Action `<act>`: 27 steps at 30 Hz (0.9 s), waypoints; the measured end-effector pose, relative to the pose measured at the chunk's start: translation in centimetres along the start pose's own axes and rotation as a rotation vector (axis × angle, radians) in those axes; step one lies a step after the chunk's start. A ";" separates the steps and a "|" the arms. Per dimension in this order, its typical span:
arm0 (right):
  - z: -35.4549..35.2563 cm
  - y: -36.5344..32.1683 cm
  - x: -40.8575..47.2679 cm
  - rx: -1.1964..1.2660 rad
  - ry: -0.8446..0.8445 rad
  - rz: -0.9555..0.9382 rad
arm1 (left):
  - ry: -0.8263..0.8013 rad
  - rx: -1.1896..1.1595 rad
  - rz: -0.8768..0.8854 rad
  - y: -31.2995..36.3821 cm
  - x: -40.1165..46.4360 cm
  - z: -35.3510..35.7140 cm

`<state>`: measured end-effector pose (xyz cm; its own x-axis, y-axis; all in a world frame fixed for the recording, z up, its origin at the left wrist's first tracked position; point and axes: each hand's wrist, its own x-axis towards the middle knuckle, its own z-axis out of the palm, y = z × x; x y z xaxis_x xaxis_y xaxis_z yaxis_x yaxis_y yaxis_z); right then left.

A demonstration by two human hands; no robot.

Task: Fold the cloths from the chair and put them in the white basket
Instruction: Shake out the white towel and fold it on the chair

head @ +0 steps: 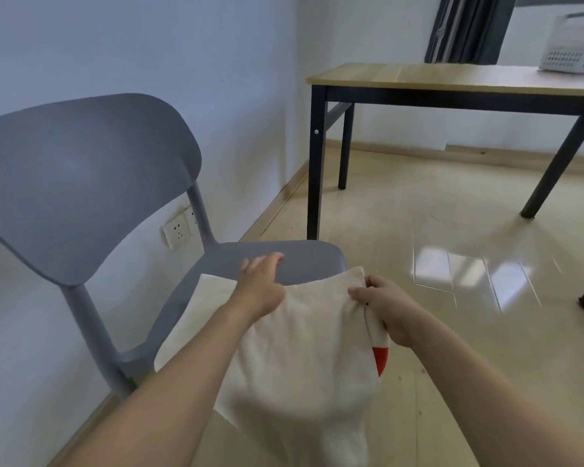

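Cream cloth [294, 358] pinched in right hand [390, 310]; left hand [262, 284] flat, fingers straight; lower cloth cut off

i'm seeing the cloth [294, 358] lying over the chair [81, 183] seat's near edge; the table [452, 77] is standing behind to the right, the basket [573, 48] sitting on it.

A single head-worn camera is looking forward and down from close above the grey chair [91, 183], taking in the wooden table [452, 77] beyond it, to the right.
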<state>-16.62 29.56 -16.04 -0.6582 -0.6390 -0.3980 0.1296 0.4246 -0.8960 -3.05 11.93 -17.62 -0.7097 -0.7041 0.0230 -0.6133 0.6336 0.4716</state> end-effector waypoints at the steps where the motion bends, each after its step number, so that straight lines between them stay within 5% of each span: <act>1: -0.1 -0.3 -0.8 0.035 -0.030 -0.021 | -0.078 -0.119 0.023 1.8 -0.1 0.3; 6: 0.4 0.3 -4.7 0.185 -0.112 -0.012 | -0.399 -0.184 0.044 4.3 -1.2 2.6; 11: -0.3 2.8 -6.4 0.066 -0.081 0.073 | 0.082 0.116 0.189 1.0 -4.7 4.1; 13: -0.5 3.6 -6.2 -0.080 -0.069 0.101 | 0.158 0.134 0.250 0.4 -5.1 4.4; 19: -2.0 5.6 -5.5 -0.508 0.026 0.075 | 0.212 0.001 0.327 -0.1 -4.7 5.0; 24: -3.3 5.0 -5.4 -0.103 0.086 -0.073 | 0.215 -0.099 0.364 0.1 -5.3 4.8; 27: -3.3 4.5 -5.5 -0.093 0.106 -0.149 | 0.051 -0.391 0.203 1.6 -5.1 3.2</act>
<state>-14.88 37.07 -17.22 -0.7403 -0.6299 -0.2350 -0.0407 0.3909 -0.9195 -1.53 17.53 -19.86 -0.7785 -0.5987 0.1886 -0.2786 0.5988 0.7508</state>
